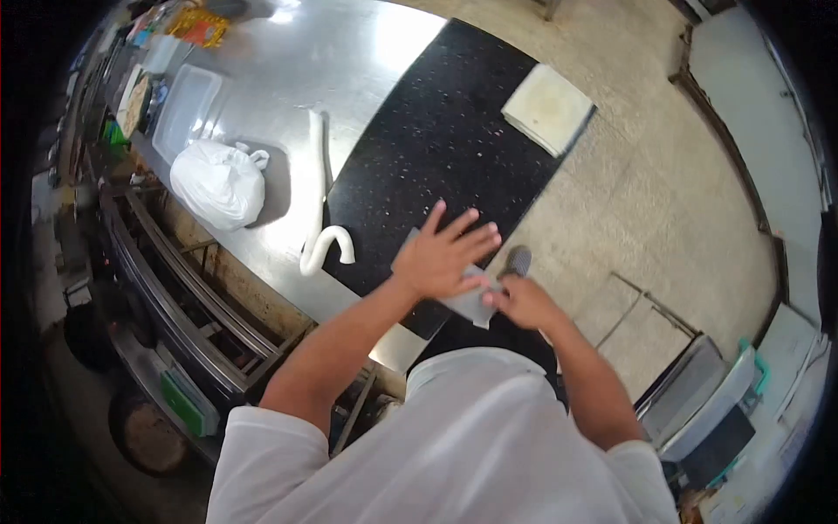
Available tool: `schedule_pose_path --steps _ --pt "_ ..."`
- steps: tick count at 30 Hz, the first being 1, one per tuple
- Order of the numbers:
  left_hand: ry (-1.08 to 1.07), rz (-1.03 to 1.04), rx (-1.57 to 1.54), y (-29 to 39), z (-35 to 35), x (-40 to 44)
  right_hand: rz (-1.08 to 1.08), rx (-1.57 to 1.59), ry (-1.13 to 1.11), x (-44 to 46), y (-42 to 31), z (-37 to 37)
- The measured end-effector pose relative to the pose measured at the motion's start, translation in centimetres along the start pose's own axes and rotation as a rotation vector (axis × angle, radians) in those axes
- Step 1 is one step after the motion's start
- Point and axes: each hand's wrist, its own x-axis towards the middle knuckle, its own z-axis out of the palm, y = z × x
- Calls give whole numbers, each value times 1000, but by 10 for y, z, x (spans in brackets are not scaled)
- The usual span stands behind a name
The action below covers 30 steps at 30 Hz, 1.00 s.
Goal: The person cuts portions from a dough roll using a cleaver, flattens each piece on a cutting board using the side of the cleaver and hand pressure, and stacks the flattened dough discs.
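Note:
My left hand (445, 255) lies flat with its fingers spread, over a broad, flat grey blade (471, 301) on the black speckled countertop (436, 131). Part of the blade is hidden under that palm. My right hand (526, 302) is closed at the blade's near right side, by the counter edge; any handle is hidden by the fingers. To the left, a long white rope of what looks like dough (316, 183) stretches along the steel surface, its near end curling onto the black top.
A knotted white plastic bag (218, 183) and a clear plastic tray (188, 109) stand on the steel table (288, 52). A folded pale cloth (550, 105) lies at the far right counter edge. A grey textured object (518, 260) shows beyond the edge. Metal racks (201, 297) are at left.

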Motion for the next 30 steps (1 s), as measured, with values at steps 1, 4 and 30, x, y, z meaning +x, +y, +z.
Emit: schedule_pose_path --steps 1,4,30 --pt "25 3 26 -9 -3 12 -1 1 24 8 -3 -15" --pt "93 2 96 -40 -18 60 70 162 -73 35 -24 -71" --pt "-53 213 28 -14 -2 29 278 -90 52 -26 -56 -12"
